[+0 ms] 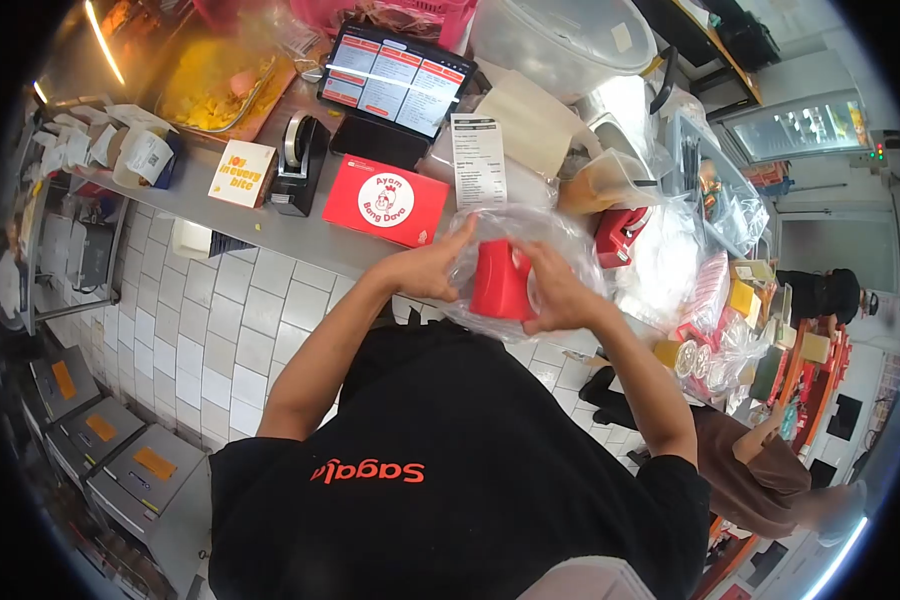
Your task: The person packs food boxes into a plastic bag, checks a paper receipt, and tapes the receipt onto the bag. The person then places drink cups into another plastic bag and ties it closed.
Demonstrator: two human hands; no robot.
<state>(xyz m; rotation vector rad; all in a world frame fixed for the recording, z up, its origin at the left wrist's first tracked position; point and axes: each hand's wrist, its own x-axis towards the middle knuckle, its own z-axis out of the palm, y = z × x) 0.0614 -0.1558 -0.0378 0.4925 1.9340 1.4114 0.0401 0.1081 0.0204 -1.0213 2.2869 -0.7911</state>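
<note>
A small red box [500, 281] is held upright over the counter's front edge, with a clear plastic bag [550, 222] around it. My right hand [562, 290] grips the box's right side, thumb near its top. On the other side, my left hand [425, 268] has its fingers closed at the bag's left edge. Whether the box is fully inside the bag is hard to tell. Just behind my left hand lies a red "Ayam Bang Dava" box [362, 225]. A printed receipt [479, 160] lies beyond the bag.
A tablet [395, 80], a black tape dispenser [295, 165], a white-and-yellow box [241, 174] and a red tape dispenser [620, 237] are on the counter. Food fills a tray [260, 105] at the back left. Co-workers [755, 460] are at the right.
</note>
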